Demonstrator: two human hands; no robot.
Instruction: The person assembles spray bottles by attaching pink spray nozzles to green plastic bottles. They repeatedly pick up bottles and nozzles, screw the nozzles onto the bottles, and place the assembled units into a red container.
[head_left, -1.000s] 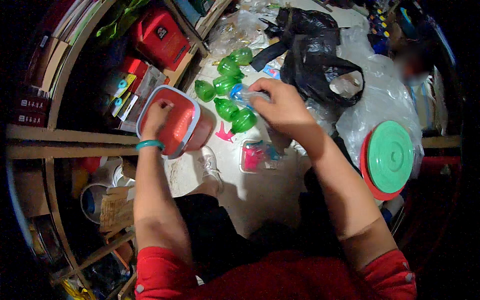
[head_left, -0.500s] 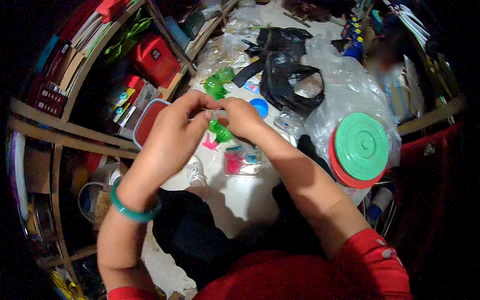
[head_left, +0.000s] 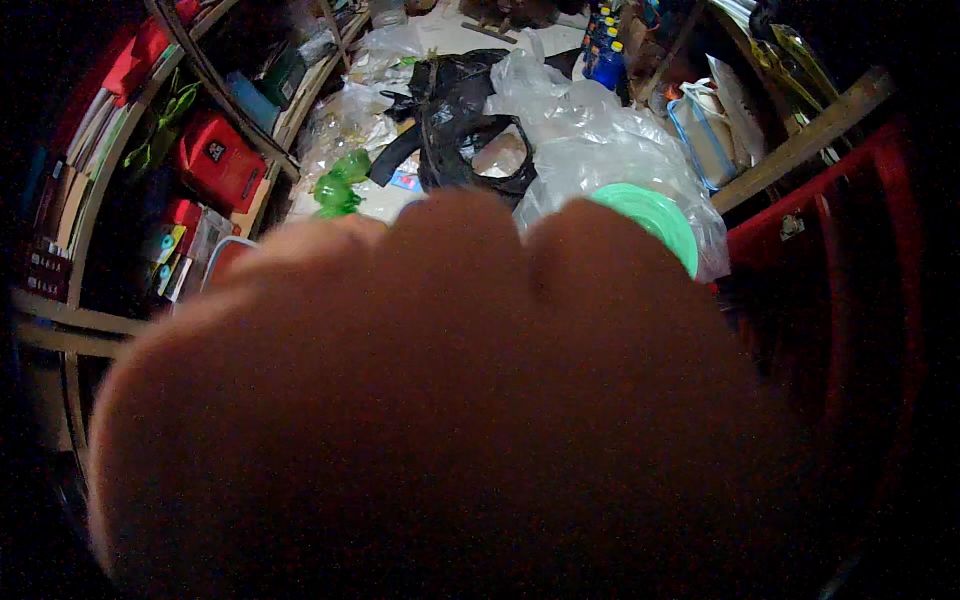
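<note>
A hand of mine [head_left: 440, 380] looms very close, dark and blurred, filling the lower and middle part of the view. Rounded knuckle-like bumps form its upper edge. Whether it is my left hand or my right hand, or both together, I cannot tell. Its fingertips are hidden, as is anything in them. Just past its upper edge, a crumpled green plastic bottle [head_left: 341, 184] lies on the floor to the left. To the right, a round green lid [head_left: 655, 215] shows partly behind the hand.
Beyond lie a black plastic bag [head_left: 450, 110] and a large heap of clear plastic sheeting [head_left: 590, 130]. Wooden shelves with a red box [head_left: 220, 162] line the left. Blue bottles with yellow caps [head_left: 606, 62] stand at the back. A red panel [head_left: 800, 230] stands right.
A hand has come up close and now blocks my lap, the floor nearby and the small items there. The view has turned right, so the surroundings sit further left.
</note>
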